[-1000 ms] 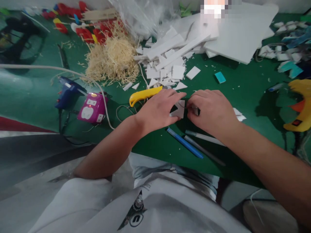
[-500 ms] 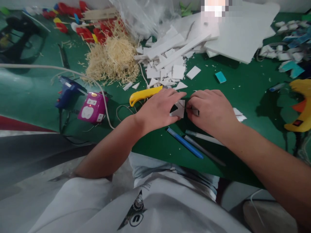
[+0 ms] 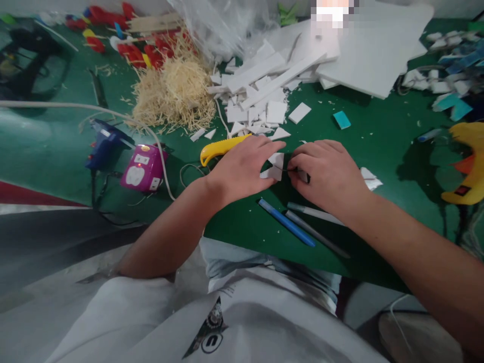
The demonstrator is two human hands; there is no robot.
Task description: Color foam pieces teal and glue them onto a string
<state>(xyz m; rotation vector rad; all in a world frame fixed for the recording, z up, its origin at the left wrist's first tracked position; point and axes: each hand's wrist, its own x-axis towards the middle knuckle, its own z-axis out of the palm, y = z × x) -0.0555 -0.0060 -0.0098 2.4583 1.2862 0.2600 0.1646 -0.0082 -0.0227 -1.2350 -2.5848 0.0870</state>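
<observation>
My left hand [image 3: 242,169] lies with its fingers closed on a small white foam piece [image 3: 274,169] and presses it on the green table [image 3: 242,222]. My right hand [image 3: 327,174] is closed in a pinch just right of the piece, on a small dark tool whose thin tip touches the foam. I cannot make out what the tool is. A yellow utility knife [image 3: 223,147] lies just behind my left hand. A blue pen [image 3: 286,222] and a grey pen [image 3: 316,234] lie in front of both hands.
White foam offcuts [image 3: 257,96] and a foam sheet [image 3: 372,60] lie behind, beside a heap of wood shavings [image 3: 174,96]. A blue glue gun [image 3: 104,143] and a pink power strip [image 3: 143,169] sit left, a yellow glue gun [image 3: 467,164] right.
The foam piece has turned slightly under my left fingers. Both hands have stayed almost where they were.
</observation>
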